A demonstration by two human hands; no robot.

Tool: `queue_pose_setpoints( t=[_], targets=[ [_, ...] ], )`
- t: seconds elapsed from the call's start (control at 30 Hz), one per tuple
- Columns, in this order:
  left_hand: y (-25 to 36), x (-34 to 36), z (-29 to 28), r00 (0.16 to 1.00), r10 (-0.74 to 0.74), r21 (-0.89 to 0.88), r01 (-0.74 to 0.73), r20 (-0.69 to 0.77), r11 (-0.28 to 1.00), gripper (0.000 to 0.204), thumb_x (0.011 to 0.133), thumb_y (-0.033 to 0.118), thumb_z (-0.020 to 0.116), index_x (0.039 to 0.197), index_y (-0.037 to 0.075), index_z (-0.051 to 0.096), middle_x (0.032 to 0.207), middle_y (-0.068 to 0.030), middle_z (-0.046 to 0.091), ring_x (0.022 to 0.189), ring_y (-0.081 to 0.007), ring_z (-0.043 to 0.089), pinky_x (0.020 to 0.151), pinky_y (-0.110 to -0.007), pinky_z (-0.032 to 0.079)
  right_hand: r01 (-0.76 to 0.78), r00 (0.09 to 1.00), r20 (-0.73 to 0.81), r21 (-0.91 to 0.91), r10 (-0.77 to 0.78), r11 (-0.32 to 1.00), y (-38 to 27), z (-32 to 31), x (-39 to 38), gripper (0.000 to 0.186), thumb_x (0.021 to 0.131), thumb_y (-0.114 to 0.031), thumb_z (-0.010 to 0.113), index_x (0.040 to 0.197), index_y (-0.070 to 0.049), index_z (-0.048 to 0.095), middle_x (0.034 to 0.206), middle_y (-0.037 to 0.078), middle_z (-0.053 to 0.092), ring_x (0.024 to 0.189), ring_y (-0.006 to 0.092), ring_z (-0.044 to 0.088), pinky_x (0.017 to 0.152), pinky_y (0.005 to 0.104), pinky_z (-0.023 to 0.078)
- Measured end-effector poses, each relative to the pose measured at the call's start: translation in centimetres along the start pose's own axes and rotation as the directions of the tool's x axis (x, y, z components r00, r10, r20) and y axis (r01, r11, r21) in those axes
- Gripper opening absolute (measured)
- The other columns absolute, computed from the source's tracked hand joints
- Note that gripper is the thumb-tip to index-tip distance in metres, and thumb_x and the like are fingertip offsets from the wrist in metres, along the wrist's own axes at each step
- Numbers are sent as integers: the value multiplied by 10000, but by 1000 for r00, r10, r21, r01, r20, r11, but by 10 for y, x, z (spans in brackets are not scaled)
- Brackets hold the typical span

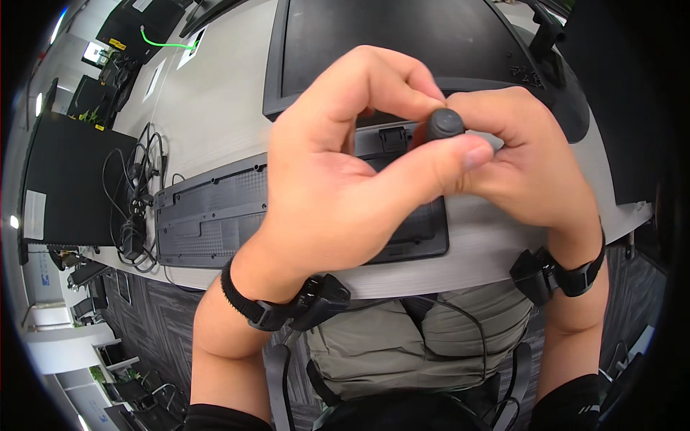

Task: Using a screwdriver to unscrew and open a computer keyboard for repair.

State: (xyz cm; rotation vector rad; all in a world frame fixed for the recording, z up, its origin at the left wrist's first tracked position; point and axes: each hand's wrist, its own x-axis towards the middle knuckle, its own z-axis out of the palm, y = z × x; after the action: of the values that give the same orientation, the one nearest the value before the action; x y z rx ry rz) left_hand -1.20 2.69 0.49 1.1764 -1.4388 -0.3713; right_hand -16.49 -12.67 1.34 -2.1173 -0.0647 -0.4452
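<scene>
In front of me, above the desk (481, 255), my left hand (327, 169) and my right hand (532, 154) meet around a small dark grey cylindrical piece (445, 123) with a rounded end. My left thumb and forefinger pinch it. The right fingers close on it from the other side, and their tips are partly hidden. Its lower part is covered by my left thumb, so I cannot tell its kind. Beneath my hands lies a long black keyboard (208, 208), underside up, with ribs and screw holes. My left hand and forearm hide its middle.
A black monitor (402, 43) occupies the far side of the desk, behind my hands. Tangled black cables (136, 187) and an adapter (132, 241) lie left of the keyboard. A green cable (169, 45) runs at the far left. Black wrist devices (320, 300) are strapped to both wrists.
</scene>
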Motion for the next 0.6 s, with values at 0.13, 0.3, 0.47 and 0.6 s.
queue_pose_setpoints(
  t=[0.13,0.3,0.47,0.6],
  targets=[
    [2,0,2,999,-54,90,53,9,995,381,999,148,696,1317,-41,604,1298,-179,643,982,-180,645,854,-303,532,-20,999,31,-38,21,999,3,-1,0,233,827,-171,840,916,5,716,773,90,699,707,181,678,643,297,507],
    [-3,2,8,998,-50,-184,57,47,981,346,1055,242,613,1247,-42,662,1334,-193,635,1049,-196,664,884,-329,536,86,996,52,-150,-79,985,3,2,-2,229,861,-154,824,977,11,716,856,100,719,818,192,712,735,308,536],
    [-5,4,4,995,-49,-69,43,-92,997,179,945,52,733,1091,11,638,1250,-200,654,1017,-192,676,859,-312,552,74,987,-153,102,-58,992,4,11,-2,287,862,-152,851,1023,4,671,911,51,704,861,133,684,789,279,532],
    [-2,3,6,986,-123,-59,116,-117,991,251,896,22,794,1050,28,596,1210,-206,662,850,-145,664,736,-279,548,59,980,-194,53,-48,997,1,9,-3,265,851,-98,859,985,-10,649,935,-1,665,865,72,620,788,235,513]
  ],
)
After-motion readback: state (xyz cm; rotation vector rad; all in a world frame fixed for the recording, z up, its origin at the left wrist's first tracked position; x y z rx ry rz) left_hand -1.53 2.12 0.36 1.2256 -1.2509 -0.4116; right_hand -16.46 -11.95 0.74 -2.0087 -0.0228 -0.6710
